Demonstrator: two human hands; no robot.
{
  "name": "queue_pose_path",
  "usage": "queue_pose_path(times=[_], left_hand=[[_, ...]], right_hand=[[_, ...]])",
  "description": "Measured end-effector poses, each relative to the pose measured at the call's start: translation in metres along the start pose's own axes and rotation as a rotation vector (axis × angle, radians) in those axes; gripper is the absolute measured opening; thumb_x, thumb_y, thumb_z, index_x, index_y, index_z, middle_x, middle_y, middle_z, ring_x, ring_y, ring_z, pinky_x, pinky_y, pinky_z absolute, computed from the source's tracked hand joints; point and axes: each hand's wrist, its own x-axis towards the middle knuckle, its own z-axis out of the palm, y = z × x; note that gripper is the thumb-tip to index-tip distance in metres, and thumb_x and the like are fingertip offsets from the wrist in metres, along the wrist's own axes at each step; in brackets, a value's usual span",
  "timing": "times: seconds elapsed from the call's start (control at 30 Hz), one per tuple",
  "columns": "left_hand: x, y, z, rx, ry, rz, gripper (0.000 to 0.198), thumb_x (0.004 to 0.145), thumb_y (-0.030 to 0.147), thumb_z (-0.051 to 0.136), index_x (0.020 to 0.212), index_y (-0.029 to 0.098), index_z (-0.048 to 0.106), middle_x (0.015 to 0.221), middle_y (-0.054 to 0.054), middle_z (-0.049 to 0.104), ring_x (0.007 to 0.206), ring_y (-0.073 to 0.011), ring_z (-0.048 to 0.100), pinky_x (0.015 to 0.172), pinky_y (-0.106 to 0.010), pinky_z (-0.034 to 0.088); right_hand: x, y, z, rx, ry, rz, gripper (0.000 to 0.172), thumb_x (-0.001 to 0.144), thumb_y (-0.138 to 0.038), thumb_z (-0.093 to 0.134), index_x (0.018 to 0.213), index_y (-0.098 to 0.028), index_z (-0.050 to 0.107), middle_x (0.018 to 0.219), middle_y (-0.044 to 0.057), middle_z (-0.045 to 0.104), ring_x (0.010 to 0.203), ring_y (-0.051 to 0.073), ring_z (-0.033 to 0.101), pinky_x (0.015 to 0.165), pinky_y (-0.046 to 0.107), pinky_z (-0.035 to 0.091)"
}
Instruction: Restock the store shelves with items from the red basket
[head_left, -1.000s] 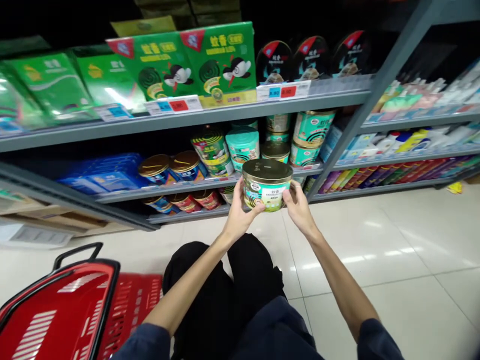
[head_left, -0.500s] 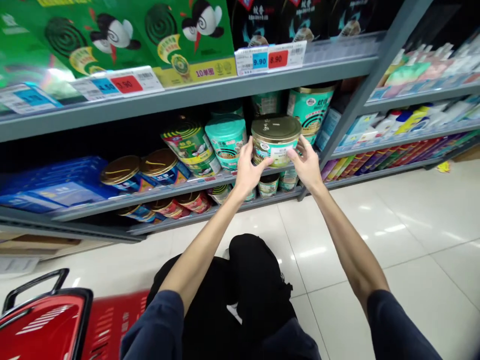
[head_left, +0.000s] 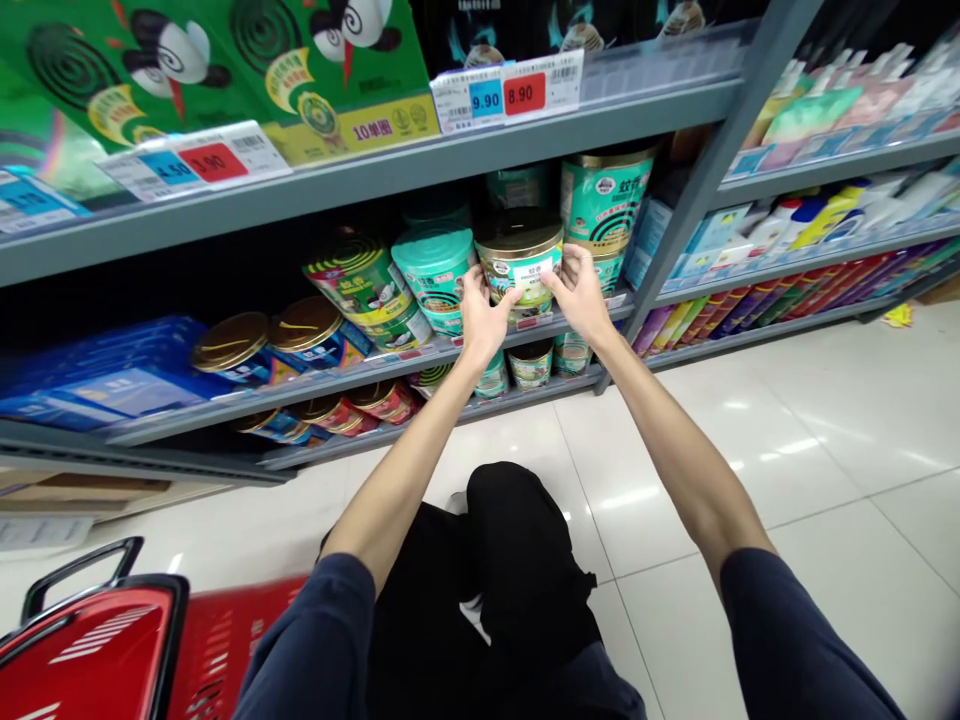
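A round tin [head_left: 519, 262] with a gold lid and a green patterned label sits at the front of the middle shelf [head_left: 420, 355]. Both hands grip it from the sides. My left hand [head_left: 481, 318] curls round its left side and my right hand [head_left: 580, 292] presses on its right side. A teal tin [head_left: 435, 275] stands just left of it and a taller green tin [head_left: 604, 205] just right and behind.
Green mosquito-coil boxes [head_left: 322, 60] and price tags [head_left: 487, 95] line the upper shelf. Blue-and-gold tins [head_left: 277, 345] lie on their sides at left. A grey upright post [head_left: 697, 190] stands at right. A red basket [head_left: 97, 650] sits on the tiled floor at lower left.
Both hands have carried the gold-lidded tin forward from in front of my knees onto the middle shelf. The view has moved closer to the shelves.
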Motion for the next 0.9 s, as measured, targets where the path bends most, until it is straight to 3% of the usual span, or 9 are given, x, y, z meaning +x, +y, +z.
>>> queue_pose_path(times=[0.17,0.3,0.4,0.5,0.57,0.7,0.9], left_hand=[[-0.008,-0.001,0.0,0.169,0.127,0.012,0.075,0.087,0.051,0.088,0.146,0.015,0.059,0.153,-0.021,0.056,0.138,-0.0341,0.064,0.124,-0.046,0.049],[-0.009,-0.006,0.007,0.285,0.258,-0.021,0.06,0.091,0.037,0.086,0.142,0.014,0.063,0.136,-0.017,0.065,0.129,-0.0317,0.066,0.125,-0.048,0.044],[-0.002,-0.012,0.014,0.286,0.29,-0.01,0.057,0.091,0.035,0.087,0.14,0.014,0.066,0.128,-0.014,0.069,0.124,-0.029,0.07,0.124,-0.045,0.045],[0.003,-0.02,0.018,0.293,0.288,0.018,0.048,0.098,0.035,0.079,0.139,0.014,0.069,0.134,-0.015,0.068,0.125,-0.0283,0.071,0.125,-0.044,0.045],[0.001,-0.026,0.021,0.299,0.256,0.032,0.045,0.103,0.034,0.07,0.144,0.016,0.068,0.147,-0.017,0.063,0.136,-0.0291,0.067,0.128,-0.042,0.043],[-0.011,-0.034,0.029,0.281,0.192,0.01,0.058,0.106,0.031,0.059,0.163,0.019,0.053,0.175,-0.014,0.042,0.164,-0.0298,0.039,0.136,-0.04,0.034],[-0.016,-0.033,0.035,0.252,0.07,0.004,0.085,0.099,0.018,0.062,0.176,0.019,0.026,0.184,-0.007,0.026,0.173,-0.0249,0.02,0.143,-0.041,0.014]], right_hand=[[-0.009,0.002,0.008,-0.115,0.085,-0.022,0.097,0.088,-0.082,0.07,0.156,-0.017,0.05,0.159,0.021,0.059,0.149,0.031,0.058,0.129,0.053,0.045],[-0.016,0.005,0.014,-0.18,0.118,-0.072,0.101,0.089,-0.081,0.07,0.163,-0.015,0.048,0.166,0.022,0.05,0.153,0.033,0.053,0.13,0.052,0.044],[-0.01,0.012,0.02,-0.167,0.113,-0.083,0.11,0.085,-0.085,0.071,0.163,-0.012,0.046,0.163,0.024,0.054,0.152,0.033,0.055,0.131,0.05,0.045],[0.0,0.016,0.025,-0.167,0.122,-0.071,0.104,0.089,-0.085,0.066,0.163,-0.014,0.045,0.156,0.022,0.061,0.148,0.032,0.059,0.13,0.051,0.046],[0.004,0.018,0.027,-0.189,0.133,-0.068,0.101,0.091,-0.086,0.063,0.162,-0.016,0.045,0.156,0.021,0.062,0.148,0.032,0.06,0.129,0.052,0.047],[0.007,0.024,0.029,-0.22,0.147,-0.089,0.103,0.091,-0.089,0.058,0.162,-0.015,0.044,0.156,0.021,0.061,0.147,0.034,0.06,0.127,0.051,0.05],[0.009,0.028,0.031,-0.285,0.146,-0.086,0.097,0.094,-0.088,0.053,0.163,-0.021,0.044,0.159,0.018,0.061,0.149,0.034,0.059,0.13,0.055,0.045]])
